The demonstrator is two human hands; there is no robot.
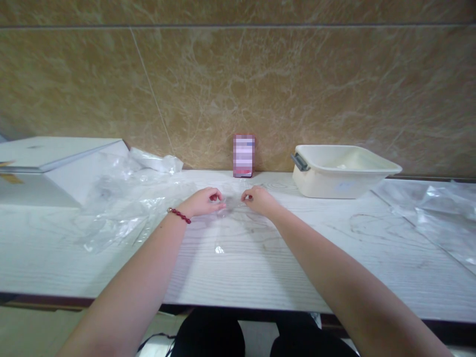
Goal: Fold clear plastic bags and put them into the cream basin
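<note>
Just above the middle of the table, a small clear plastic bag (232, 201) stretches between my two hands. My left hand (206, 201), with a dark red bead bracelet on its wrist, pinches the bag's left side between thumb and fingers. On the opposite side, my right hand (258, 199) pinches the right edge with bent fingers. The bag is so see-through that its outline and anything inside it cannot be made out. Its lower part seems to lie toward me, where a small shiny spot shows on the wood.
Crumpled clear plastic bags (126, 198) lie at left beside a white box (74, 183). A cream plastic bin (327, 181) with a grey handle stands at right. More clear plastic sheets (442, 218) lie far right. A phone (243, 156) leans on the marbled wall (297, 84) behind the white table (253, 277).
</note>
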